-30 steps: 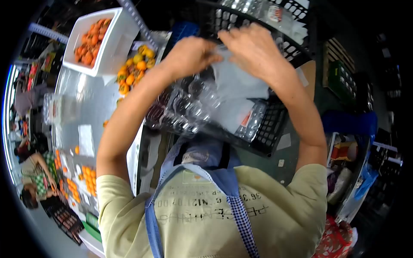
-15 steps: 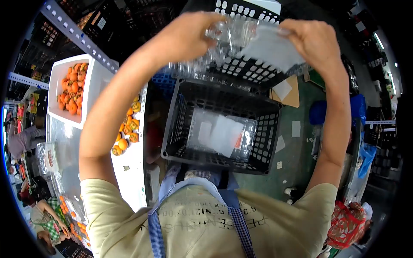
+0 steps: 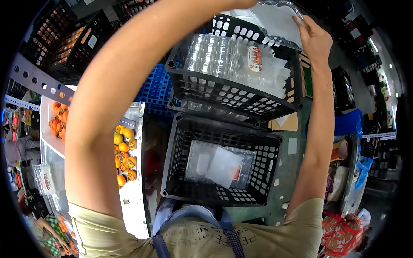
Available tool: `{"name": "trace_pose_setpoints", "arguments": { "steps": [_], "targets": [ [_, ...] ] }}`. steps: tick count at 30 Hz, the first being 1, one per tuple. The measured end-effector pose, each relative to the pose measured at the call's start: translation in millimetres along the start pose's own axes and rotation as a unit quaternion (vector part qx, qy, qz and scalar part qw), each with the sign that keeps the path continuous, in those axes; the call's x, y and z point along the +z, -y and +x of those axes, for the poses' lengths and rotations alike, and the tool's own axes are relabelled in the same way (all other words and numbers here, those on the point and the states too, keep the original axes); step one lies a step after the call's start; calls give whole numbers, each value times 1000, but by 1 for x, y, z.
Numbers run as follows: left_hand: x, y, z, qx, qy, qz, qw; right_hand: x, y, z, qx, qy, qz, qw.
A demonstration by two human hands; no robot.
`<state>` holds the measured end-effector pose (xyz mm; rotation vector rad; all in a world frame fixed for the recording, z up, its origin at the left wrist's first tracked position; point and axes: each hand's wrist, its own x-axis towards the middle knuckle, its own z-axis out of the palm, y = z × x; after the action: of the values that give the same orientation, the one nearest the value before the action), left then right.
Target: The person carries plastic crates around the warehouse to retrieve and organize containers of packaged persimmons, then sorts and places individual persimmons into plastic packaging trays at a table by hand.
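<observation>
Up at the top edge, my right hand [image 3: 317, 41] pinches a clear plastic clamshell box [image 3: 282, 21] with a white pad in it. Of my left hand [image 3: 244, 3], only a part shows by that box's left side; its fingers are out of view. Below the box stands a black crate [image 3: 234, 88] of stacked clear clamshells [image 3: 208, 56], one with a colourful label [image 3: 254, 59]. Nearer me is a second black crate [image 3: 170, 172]; on its bottom lie clear clamshells [image 3: 193, 165] and a white pad [image 3: 224, 167].
Orange persimmons lie on a white table [image 3: 131, 204] at left and fill a white box [image 3: 46, 122] behind my left arm. A blue plastic pallet [image 3: 155, 92] sits beside the crates. Cardboard [image 3: 289, 122] and paper scraps lie on the green floor. A person in red [image 3: 343, 230] is at lower right.
Both hands have moved up and away from me, and the clamshell with the white pad is now above the far crate's back edge. The view has tilted forward, showing more of that crate.
</observation>
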<state>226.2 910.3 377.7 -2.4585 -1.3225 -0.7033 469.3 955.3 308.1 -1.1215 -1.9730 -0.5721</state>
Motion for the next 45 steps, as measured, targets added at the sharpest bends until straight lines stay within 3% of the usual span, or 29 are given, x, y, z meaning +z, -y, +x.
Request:
{"name": "trace_pose_setpoints", "arguments": {
  "steps": [1, 3, 5, 7, 8, 10, 13, 16, 21, 28, 30, 33, 37, 43, 45],
  "targets": [
    [25, 1, -5, 1, -28, 43, 999, 4, -5, -5, -8, -6, -16, 1000],
    [88, 5, -26, -20, 42, 62, 997, 32, -19, -35, -51, 0, 4, 999],
    [145, 6, -62, 5, 81, 163, 983, 69, -26, -68, -141, -1, 5, 990],
    [185, 11, -93, 28, 160, 148, 976, 88, -18, -96, -223, 46, 7, 974],
    [192, 9, -101, 15, 207, 126, 970, 98, -20, -117, -208, 158, -50, 964],
    [200, 7, -110, -12, 302, 80, 950, 102, -13, -131, -208, 199, -31, 957],
    [206, 16, -110, -34, 352, -29, 935, 109, -8, -141, -199, 241, -7, 950],
    [204, 19, -103, -61, 428, -14, 901, 104, -2, -138, -204, 291, -4, 935],
    [217, 28, -105, -53, 441, 7, 896, 93, 8, -129, -200, 353, 26, 914],
    [216, 34, -99, -37, 418, 47, 906, 111, -11, -132, -122, 344, 65, 929],
    [214, 56, -85, -59, 405, -24, 912, 109, -15, -124, -54, 375, 109, 919],
    [210, 66, -75, -68, 417, -66, 904, 107, -17, -113, -34, 369, 148, 917],
    [215, 48, -94, -48, 466, -34, 883, 105, -17, -119, -100, 417, 107, 897],
    [244, 50, -112, -38, 493, -14, 869, 115, -13, -122, -71, 450, 93, 885],
    [249, 50, -112, -36, 493, 12, 869, 137, -22, -143, -68, 402, 30, 913]
  ]
}}
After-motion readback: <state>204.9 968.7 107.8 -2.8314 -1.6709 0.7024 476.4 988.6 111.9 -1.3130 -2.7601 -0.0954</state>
